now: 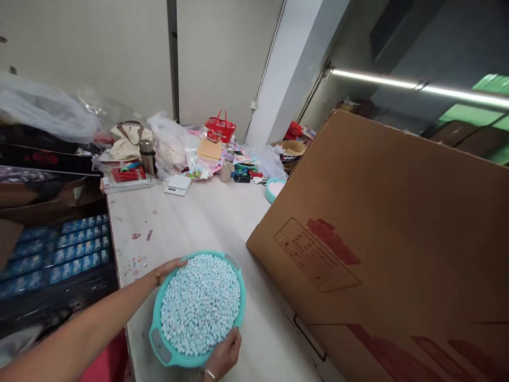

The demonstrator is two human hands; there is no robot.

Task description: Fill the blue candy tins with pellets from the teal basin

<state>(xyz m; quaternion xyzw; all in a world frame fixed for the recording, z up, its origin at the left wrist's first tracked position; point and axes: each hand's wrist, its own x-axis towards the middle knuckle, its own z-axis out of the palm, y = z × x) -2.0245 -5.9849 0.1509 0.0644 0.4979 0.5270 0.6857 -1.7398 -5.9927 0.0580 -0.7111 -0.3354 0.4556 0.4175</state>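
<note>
White table (214, 212), both hands, left (175, 267) and right (226, 353), gripping rims of a teal basin (160, 297) of pale-blue pellets, carton (382, 228) right of basin, "eishu" readable on box (292, 157) beyond basin.

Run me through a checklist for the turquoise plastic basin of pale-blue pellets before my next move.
1. Left hand on the turquoise plastic basin's rim: ok.
2. Right hand on its other side: ok.
3. Small pale-blue pellets inside, no spill seen: ok.
4. Gap to the large brown cardboard box: ok.
5. Basin's underside flat on the white table: cannot tell.
6. Small reddish scraps removed from the tabletop: not ok.
</note>
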